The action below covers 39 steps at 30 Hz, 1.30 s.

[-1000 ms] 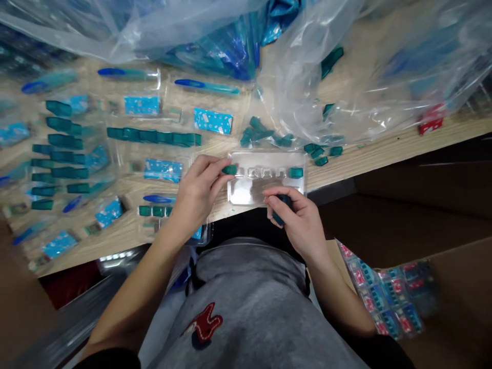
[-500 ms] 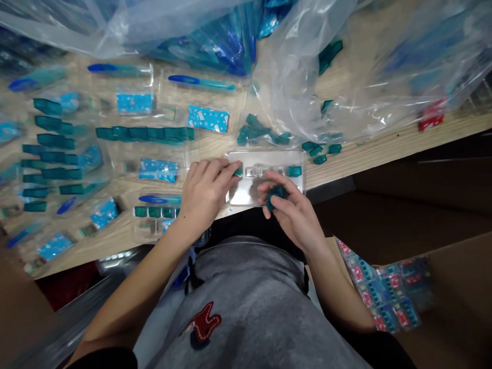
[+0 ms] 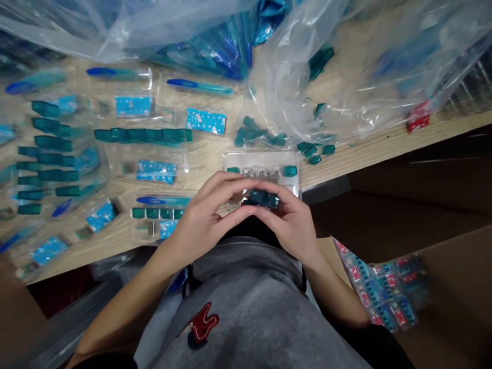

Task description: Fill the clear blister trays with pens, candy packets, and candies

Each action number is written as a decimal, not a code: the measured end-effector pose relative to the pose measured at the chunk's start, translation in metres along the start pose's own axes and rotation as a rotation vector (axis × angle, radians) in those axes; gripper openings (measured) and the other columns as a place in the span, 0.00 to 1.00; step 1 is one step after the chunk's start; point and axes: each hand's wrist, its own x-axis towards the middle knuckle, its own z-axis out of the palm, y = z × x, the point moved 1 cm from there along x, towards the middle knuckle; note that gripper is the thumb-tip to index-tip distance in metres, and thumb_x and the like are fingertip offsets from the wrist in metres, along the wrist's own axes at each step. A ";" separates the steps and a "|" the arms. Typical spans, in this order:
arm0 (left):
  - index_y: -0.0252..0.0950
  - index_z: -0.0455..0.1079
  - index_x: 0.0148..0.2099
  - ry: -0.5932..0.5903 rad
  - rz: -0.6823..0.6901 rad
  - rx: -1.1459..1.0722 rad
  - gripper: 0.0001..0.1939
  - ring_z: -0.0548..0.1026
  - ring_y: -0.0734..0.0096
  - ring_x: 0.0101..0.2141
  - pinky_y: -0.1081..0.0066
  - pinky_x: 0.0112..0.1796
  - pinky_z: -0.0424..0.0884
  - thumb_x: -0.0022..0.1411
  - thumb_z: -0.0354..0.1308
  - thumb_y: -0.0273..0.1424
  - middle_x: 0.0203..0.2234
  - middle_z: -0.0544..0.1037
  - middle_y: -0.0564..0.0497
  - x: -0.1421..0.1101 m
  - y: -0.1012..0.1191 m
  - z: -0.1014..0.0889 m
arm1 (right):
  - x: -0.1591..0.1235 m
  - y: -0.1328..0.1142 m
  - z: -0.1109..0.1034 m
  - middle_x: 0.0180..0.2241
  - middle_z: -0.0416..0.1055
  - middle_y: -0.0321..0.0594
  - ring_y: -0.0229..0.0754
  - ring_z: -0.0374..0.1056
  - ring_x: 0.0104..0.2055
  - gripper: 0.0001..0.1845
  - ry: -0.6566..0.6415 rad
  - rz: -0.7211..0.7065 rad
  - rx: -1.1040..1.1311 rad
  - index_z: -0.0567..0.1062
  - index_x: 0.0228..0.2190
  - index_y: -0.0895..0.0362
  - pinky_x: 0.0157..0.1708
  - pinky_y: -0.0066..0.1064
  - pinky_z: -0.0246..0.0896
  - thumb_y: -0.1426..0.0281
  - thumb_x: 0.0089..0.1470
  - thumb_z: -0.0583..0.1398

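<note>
Between my two hands, in front of my waist, are some dark teal translucent plastic pieces [image 3: 262, 198]. My right hand [image 3: 294, 220] is closed round them, with thumb and fingers curled. The fingertips of my left hand [image 3: 209, 212] pinch at the same pieces from the other side. Just beyond the hands lies a clear plastic blister tray [image 3: 234, 158]. In its row of small slots, a teal piece [image 3: 232, 170] sits at the left end and another teal piece [image 3: 290, 170] at the right end. My fingers hide the tray's near part.
Loose teal pieces [image 3: 251, 129] lie behind the tray. Filled trays with blue pens [image 3: 200, 86] and blue patterned packets [image 3: 206, 121] cover the left side. Large clear bags [image 3: 292, 77] stand at the back. A cardboard box [image 3: 442, 266] with red-and-teal packs [image 3: 369, 287] is at lower right.
My left hand has left the tray's left end, where a teal piece now shows in the slot, and moved right to meet my right hand at the pieces. The view has shifted slightly.
</note>
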 end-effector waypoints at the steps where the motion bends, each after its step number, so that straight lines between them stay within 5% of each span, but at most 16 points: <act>1: 0.38 0.70 0.54 0.002 0.005 0.000 0.14 0.75 0.71 0.45 0.73 0.46 0.73 0.67 0.59 0.29 0.45 0.75 0.49 0.001 0.000 0.000 | -0.001 -0.001 0.000 0.48 0.77 0.33 0.40 0.74 0.51 0.16 0.015 -0.047 -0.067 0.77 0.46 0.49 0.54 0.33 0.71 0.73 0.56 0.66; 11: 0.40 0.73 0.46 0.046 -0.199 -0.344 0.09 0.76 0.76 0.37 0.75 0.40 0.74 0.63 0.62 0.27 0.38 0.77 0.53 0.001 -0.002 0.007 | -0.005 -0.004 -0.001 0.50 0.77 0.37 0.41 0.73 0.53 0.21 0.051 -0.277 -0.355 0.76 0.50 0.50 0.55 0.35 0.70 0.79 0.58 0.61; 17: 0.40 0.75 0.43 0.086 -0.394 -0.686 0.09 0.79 0.74 0.31 0.73 0.35 0.77 0.62 0.65 0.37 0.32 0.80 0.53 0.005 -0.019 0.006 | -0.003 -0.004 -0.003 0.41 0.79 0.35 0.34 0.76 0.30 0.13 0.116 0.029 -0.036 0.79 0.46 0.52 0.32 0.27 0.76 0.69 0.58 0.65; 22: 0.40 0.75 0.43 0.158 -0.226 -0.273 0.05 0.79 0.70 0.41 0.69 0.43 0.76 0.65 0.60 0.31 0.39 0.81 0.52 0.010 -0.033 0.003 | -0.005 0.004 -0.014 0.32 0.79 0.34 0.34 0.75 0.28 0.13 0.149 0.153 -0.005 0.79 0.44 0.54 0.31 0.27 0.74 0.66 0.55 0.66; 27: 0.37 0.72 0.50 0.033 0.080 0.174 0.09 0.77 0.67 0.45 0.66 0.47 0.73 0.69 0.55 0.28 0.42 0.80 0.49 0.020 -0.037 0.012 | -0.007 0.014 -0.021 0.35 0.78 0.36 0.33 0.74 0.27 0.13 0.149 0.158 -0.067 0.79 0.43 0.54 0.31 0.26 0.73 0.66 0.56 0.65; 39: 0.43 0.72 0.46 -0.047 0.095 0.301 0.07 0.77 0.58 0.42 0.59 0.43 0.68 0.68 0.55 0.33 0.38 0.81 0.49 0.026 -0.050 0.012 | -0.004 0.022 -0.022 0.35 0.78 0.36 0.34 0.75 0.27 0.14 0.136 0.161 -0.030 0.79 0.44 0.55 0.32 0.26 0.74 0.64 0.56 0.66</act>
